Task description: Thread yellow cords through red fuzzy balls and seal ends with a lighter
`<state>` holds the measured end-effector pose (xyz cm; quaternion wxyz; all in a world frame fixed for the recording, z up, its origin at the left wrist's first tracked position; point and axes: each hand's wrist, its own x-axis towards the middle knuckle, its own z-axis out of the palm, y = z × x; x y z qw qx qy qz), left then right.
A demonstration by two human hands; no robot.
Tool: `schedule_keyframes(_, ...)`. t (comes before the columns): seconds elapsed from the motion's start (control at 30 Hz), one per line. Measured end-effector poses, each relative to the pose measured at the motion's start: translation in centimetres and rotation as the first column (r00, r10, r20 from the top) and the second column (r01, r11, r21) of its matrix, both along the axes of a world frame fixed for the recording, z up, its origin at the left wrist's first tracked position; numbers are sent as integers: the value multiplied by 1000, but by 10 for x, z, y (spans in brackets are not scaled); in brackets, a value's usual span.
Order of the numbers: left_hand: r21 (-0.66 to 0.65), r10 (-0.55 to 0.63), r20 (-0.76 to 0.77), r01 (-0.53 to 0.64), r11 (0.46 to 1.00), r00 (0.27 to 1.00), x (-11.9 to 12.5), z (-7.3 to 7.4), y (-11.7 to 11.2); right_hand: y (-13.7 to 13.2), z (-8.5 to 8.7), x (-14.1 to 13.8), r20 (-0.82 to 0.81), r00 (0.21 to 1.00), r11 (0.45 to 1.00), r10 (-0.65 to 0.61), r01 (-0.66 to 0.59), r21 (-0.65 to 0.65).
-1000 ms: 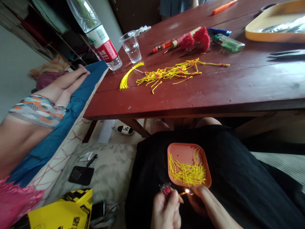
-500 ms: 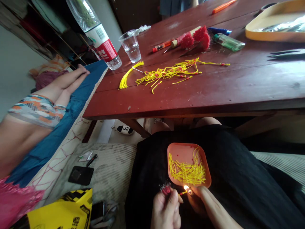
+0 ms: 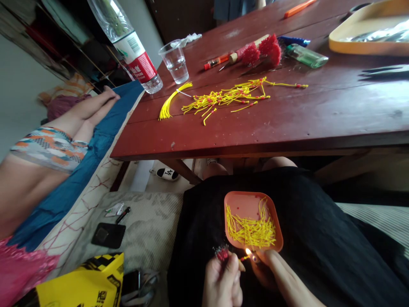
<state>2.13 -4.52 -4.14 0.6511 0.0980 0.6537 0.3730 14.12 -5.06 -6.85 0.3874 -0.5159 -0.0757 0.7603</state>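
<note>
My left hand (image 3: 222,279) is closed around a wooden-handled tool (image 3: 242,267) with a red bristly tuft (image 3: 221,253) tipped with thin silvery points. A short yellow cord with a red bead (image 3: 244,258) sticks out from it toward my right. Closed on a lighter (image 3: 254,258), mostly hidden by the fingers, my right hand (image 3: 270,264) holds a lit flame (image 3: 248,252) at the cord's end. Just beyond both hands, an orange tray (image 3: 228,198) rests on my lap with many yellow cords (image 3: 252,228) and a few red beads inside.
On the red table (image 3: 153,140) lie beaded yellow cords (image 3: 223,99), a yellow bundle (image 3: 169,102), red-tufted tools (image 3: 270,49) and a green lighter (image 3: 308,56). A plastic cup (image 3: 177,64), bottle (image 3: 137,59) and yellow tray (image 3: 338,49) stand there. Another person (image 3: 47,149) lies at left.
The flame has become a little slimmer and more upright. Both hands keep almost the same position, and the tray has not moved.
</note>
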Motion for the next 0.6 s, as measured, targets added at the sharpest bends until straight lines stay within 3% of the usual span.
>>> schedule_keyframes(0.33, 0, -4, 26, 4, 1000, 1000, 0, 0, 0, 2, 3, 2, 103, 992, 993, 74, -83, 86)
schedule_keyframes(0.43, -5, 16, 23, -16, 1000, 1000, 0, 0, 0, 3, 4, 3, 82, 996, 996, 46, -51, 69)
schedule_keyframes(0.6, -58, 69, 28, -67, 996, 997, 2, 6, 3, 3, -5, 2, 137, 986, 992, 99, -109, 67)
